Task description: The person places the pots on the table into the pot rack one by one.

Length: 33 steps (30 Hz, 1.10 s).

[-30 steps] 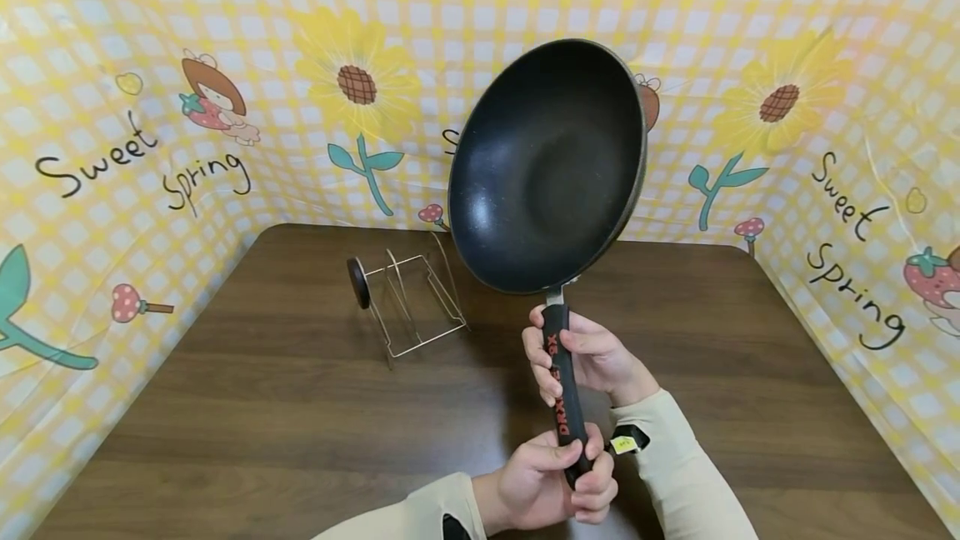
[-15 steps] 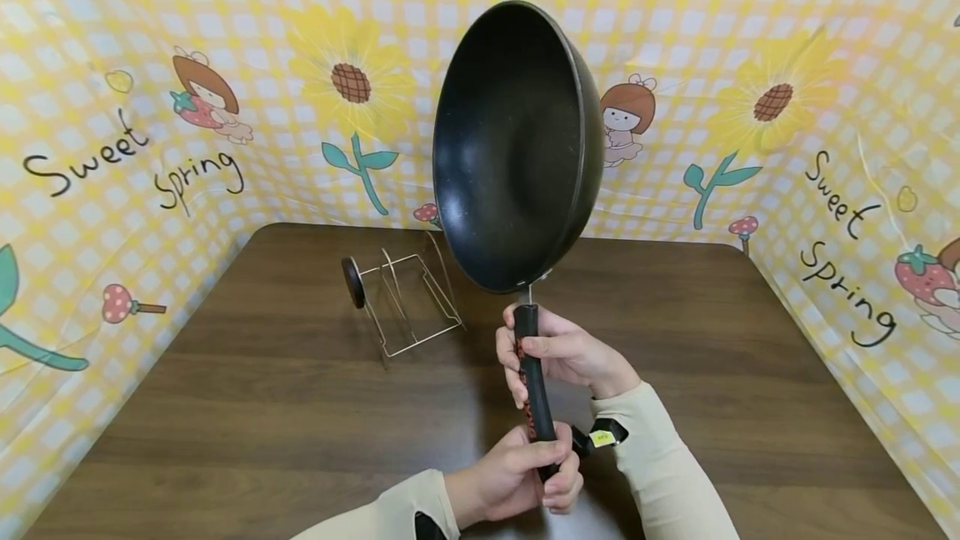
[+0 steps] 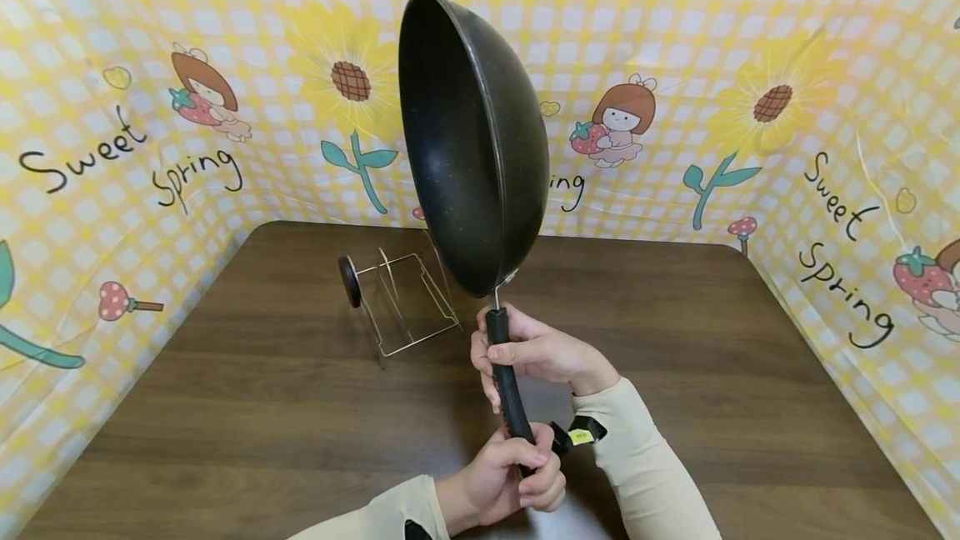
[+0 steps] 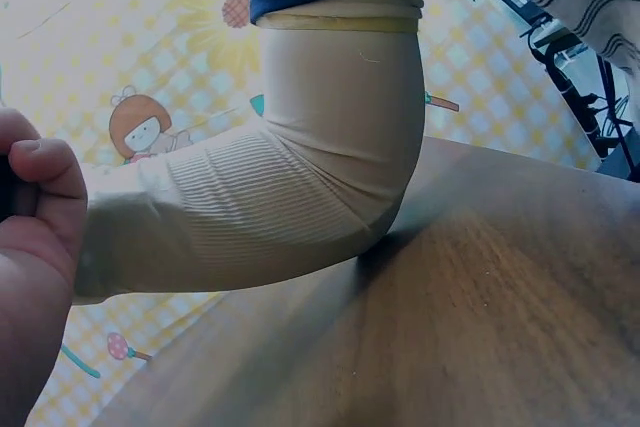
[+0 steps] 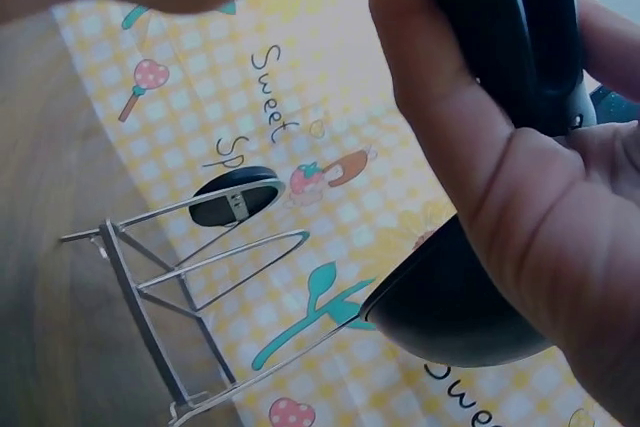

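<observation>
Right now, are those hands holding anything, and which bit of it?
Yes, a black pan, by its long handle. The right hand grips it nearer the pan; the left hand grips the far end.

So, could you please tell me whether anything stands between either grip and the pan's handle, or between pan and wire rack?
Nothing visible does: the right grip and left grip both hold the handle directly, and no object shows between the pan and the wire rack on the table.

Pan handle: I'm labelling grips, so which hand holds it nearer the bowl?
The right hand, gripping the handle just below the bowl; the left hand grips its lower end.
</observation>
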{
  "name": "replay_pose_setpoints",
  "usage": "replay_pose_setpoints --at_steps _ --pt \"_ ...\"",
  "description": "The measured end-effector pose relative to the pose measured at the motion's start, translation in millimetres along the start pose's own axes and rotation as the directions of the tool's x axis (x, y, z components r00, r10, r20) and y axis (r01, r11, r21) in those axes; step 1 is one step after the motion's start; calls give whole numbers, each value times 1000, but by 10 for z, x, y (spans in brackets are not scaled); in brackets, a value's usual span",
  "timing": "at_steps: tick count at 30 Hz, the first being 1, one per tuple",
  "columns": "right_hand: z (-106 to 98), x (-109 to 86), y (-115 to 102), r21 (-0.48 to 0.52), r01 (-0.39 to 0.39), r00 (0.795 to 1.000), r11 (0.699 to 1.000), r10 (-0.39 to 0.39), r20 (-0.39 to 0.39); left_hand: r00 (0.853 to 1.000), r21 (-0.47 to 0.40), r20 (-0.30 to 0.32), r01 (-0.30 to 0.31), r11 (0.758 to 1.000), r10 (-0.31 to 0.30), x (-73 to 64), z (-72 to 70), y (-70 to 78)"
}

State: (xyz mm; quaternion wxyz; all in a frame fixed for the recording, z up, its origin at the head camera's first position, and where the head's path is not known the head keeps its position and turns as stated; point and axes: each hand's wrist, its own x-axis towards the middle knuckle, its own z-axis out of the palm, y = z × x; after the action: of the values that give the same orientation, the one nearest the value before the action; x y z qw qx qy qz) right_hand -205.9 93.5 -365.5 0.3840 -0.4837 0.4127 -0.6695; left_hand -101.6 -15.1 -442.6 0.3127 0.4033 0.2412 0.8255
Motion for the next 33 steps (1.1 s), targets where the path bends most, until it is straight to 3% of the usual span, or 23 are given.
replay_pose_setpoints --at_steps 12,22,29,33 --pt "100 165 -11 -69 -29 1000 997 30 7 996 -20 79 -39 999 41 -81 -13 64" --pt "74 251 171 15 -60 998 998 60 -11 997 -37 59 -47 998 49 -182 -45 60" --pt "51 274 245 22 -61 998 998 60 8 998 -45 42 -35 998 37 -249 -81 50" --pt "66 292 288 33 -82 997 996 82 2 998 -52 61 -27 998 30 -280 -95 49"
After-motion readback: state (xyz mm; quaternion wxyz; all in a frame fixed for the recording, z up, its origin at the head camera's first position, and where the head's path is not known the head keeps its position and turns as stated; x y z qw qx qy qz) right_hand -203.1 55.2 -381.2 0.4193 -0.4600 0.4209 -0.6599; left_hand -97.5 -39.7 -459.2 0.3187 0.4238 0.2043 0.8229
